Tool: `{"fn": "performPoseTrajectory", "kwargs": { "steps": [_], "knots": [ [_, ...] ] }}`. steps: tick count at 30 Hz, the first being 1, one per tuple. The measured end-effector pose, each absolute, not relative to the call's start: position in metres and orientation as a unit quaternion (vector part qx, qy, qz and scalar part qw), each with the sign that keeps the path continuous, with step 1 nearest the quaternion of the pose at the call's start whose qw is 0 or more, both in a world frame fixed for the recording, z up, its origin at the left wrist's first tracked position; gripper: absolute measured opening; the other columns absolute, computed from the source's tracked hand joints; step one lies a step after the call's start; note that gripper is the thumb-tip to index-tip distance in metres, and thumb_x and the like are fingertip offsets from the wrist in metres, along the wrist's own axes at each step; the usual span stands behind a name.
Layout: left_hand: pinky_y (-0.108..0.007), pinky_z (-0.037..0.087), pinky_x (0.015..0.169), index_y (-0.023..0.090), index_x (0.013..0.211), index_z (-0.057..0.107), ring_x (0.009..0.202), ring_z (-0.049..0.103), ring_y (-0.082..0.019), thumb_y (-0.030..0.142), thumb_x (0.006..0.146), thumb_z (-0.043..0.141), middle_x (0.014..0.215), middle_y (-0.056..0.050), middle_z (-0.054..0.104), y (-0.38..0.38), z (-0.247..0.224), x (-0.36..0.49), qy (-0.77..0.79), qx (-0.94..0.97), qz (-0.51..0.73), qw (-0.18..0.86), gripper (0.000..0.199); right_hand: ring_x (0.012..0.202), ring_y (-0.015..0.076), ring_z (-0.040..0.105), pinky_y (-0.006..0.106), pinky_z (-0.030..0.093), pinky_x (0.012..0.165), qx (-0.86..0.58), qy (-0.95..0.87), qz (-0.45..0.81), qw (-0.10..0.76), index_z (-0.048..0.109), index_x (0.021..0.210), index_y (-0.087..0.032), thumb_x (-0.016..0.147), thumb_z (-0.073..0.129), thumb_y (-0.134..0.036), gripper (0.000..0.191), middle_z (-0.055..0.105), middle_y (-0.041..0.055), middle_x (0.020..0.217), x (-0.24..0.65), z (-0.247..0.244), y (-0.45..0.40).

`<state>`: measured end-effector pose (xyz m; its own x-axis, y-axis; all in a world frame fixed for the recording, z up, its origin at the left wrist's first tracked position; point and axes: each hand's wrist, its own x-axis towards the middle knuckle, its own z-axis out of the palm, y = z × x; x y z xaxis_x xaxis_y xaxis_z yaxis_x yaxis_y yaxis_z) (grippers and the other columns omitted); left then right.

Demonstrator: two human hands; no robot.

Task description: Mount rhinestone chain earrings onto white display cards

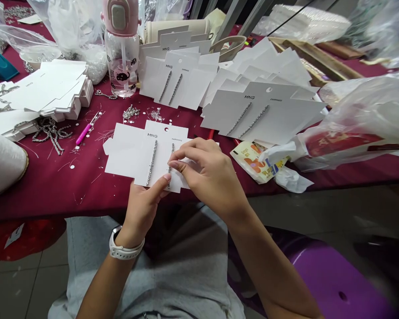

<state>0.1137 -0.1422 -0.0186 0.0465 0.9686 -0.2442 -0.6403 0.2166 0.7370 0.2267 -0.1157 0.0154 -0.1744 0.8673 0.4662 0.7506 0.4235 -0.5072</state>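
Steadying the white MNG earring card [161, 153] with your left hand [141, 210], you press its thumb against the lower edge while the other fingers curl out of sight beneath, so the card stays flat. Your right hand [209, 175] arches over the card's right side, its fingers [182, 153] drawn together at the second rhinestone strip [170, 166] and partly hiding it. A light pinch helps here, with that strip kept parallel to the first rhinestone strip [152, 163] beside it. The card sits at the front edge of the burgundy-covered tabletop [43, 181]. Ahead, more carded strips [286, 113] fan out near a pink-capped water bottle [121, 57], leaving little room to work. To the left lie a pink crochet hook [86, 130] and tangled rhinestone chain [51, 135]. To the right, a plastic bag [362, 124] and a snack wrapper [252, 161] crowd the space near your right hand.
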Motion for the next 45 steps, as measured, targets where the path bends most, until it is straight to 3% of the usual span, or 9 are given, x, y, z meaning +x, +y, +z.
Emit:
{"fn": "performPoseTrajectory", "kwargs": {
  "steps": [8, 18, 36, 45],
  "knots": [
    [-0.019, 0.052, 0.067, 0.019, 0.114, 0.061, 0.09, 0.065, -0.016, 0.014, 0.071, 0.068, 0.105, -0.006, 0.068, -0.142, -0.019, 0.115, 0.367, 0.224, 0.597, 0.677, 0.043, 0.087, 0.0191, 0.048, 0.037, 0.039, 0.081, -0.542, -0.757, 0.071, 0.358, 0.065, 0.073, -0.021, 0.078, 0.06, -0.015, 0.009, 0.063, 0.0014, 0.08, 0.22, 0.015, -0.116],
    [-0.014, 0.05, 0.063, 0.021, 0.114, 0.061, 0.081, 0.062, -0.009, 0.011, 0.072, 0.066, 0.101, -0.004, 0.067, -0.14, -0.02, 0.113, 0.352, 0.224, 0.6, 0.683, 0.044, 0.094, 0.0218, 0.042, 0.041, 0.038, 0.083, -0.563, -0.747, 0.052, 0.349, 0.066, 0.073, -0.023, 0.08, 0.058, -0.02, 0.011, 0.06, 0.0028, 0.089, 0.214, 0.012, -0.115],
    [-0.011, 0.049, 0.06, 0.02, 0.105, 0.066, 0.076, 0.062, -0.006, 0.009, 0.073, 0.066, 0.097, -0.003, 0.069, -0.141, -0.021, 0.113, 0.344, 0.201, 0.603, 0.691, 0.034, 0.096, 0.0229, 0.042, 0.046, 0.037, 0.09, -0.587, -0.729, 0.046, 0.349, 0.066, 0.073, -0.025, 0.079, 0.061, -0.024, 0.009, 0.06, 0.0025, 0.095, 0.214, 0.012, -0.116],
    [-0.014, 0.053, 0.068, 0.021, 0.106, 0.064, 0.089, 0.065, -0.01, 0.009, 0.075, 0.064, 0.1, -0.004, 0.069, -0.141, -0.022, 0.113, 0.342, 0.203, 0.599, 0.696, 0.033, 0.095, 0.0222, 0.041, 0.044, 0.036, 0.09, -0.574, -0.739, 0.011, 0.354, 0.065, 0.072, -0.024, 0.078, 0.061, -0.024, 0.008, 0.061, 0.0018, 0.095, 0.217, 0.012, -0.118]
  ]
}}
